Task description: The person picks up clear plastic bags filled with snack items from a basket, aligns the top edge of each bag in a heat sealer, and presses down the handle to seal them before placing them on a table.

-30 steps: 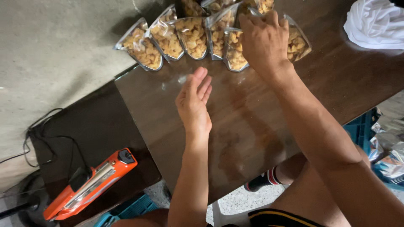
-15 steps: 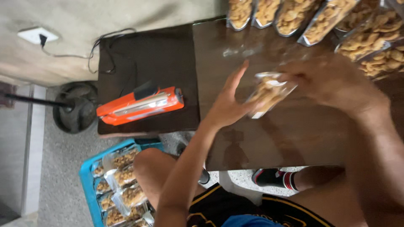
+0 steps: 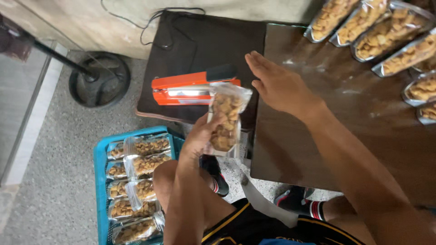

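Note:
My left hand (image 3: 202,136) grips a clear plastic pouch of golden snack pieces (image 3: 225,119) by its lower half, holding it upright just in front of the orange heat sealer (image 3: 190,86). The pouch's top edge is loose and crinkled. My right hand (image 3: 277,84) hovers flat with fingers together above the left end of the brown table (image 3: 327,136), holding nothing, just right of the pouch and the sealer's black handle.
Several filled pouches (image 3: 386,31) lie in a row at the table's far right. A blue crate (image 3: 101,181) on the floor holds several more pouches. The sealer sits on a dark low stand (image 3: 200,41). A fan base (image 3: 99,78) stands on the floor at left.
The view swung left and down. My left hand carried the pouch off the table toward the sealer. My right hand let go of it and now hovers flat.

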